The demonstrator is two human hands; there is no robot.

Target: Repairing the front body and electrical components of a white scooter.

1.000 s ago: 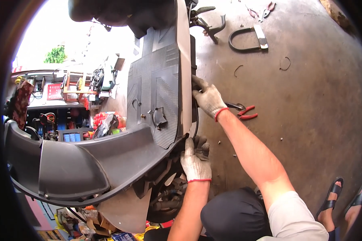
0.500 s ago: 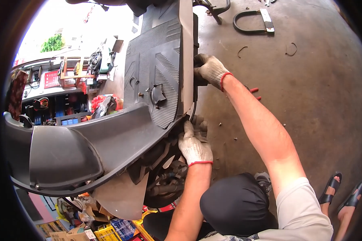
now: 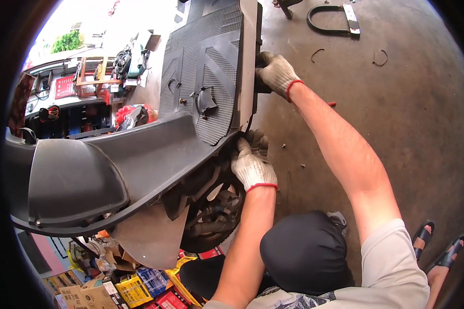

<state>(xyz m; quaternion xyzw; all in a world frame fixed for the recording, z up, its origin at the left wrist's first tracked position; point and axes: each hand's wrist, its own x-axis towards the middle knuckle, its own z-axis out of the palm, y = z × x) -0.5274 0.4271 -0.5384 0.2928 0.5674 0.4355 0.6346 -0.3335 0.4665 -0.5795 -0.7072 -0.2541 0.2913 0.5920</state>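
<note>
My right hand [image 3: 276, 75], in a white work glove with dark palm and red cuff, has its fingers curled against the outer side of the pale trim strip [image 3: 247, 69] along the black textured floorboard [image 3: 218, 87] of a scooter. My left hand [image 3: 252, 162], gloved alike, reaches up under the lower corner of that floorboard, beside a thin black cable, its fingers bent and their tips partly hidden. The curved black body panel [image 3: 147, 154] runs leftward from that corner, and mechanical parts [image 3: 215, 220] show beneath it. A red tool handle [image 3: 331, 104] peeks from behind my right forearm.
On the floor [image 3: 417, 129] lie a U-shaped lock [image 3: 314, 26], thin black loops [image 3: 380, 57] and small screws [image 3: 302, 166]. Sandalled feet [image 3: 444, 260] of another person stand at lower right. Boxes [image 3: 134, 288] are stacked at lower left; a cluttered bench [image 3: 62, 72] sits at upper left.
The scene sits higher in the picture, along with both hands. My right forearm now covers most of the red-handled tool. Both hands stay at the floorboard's edge, with only slight finger shifts.
</note>
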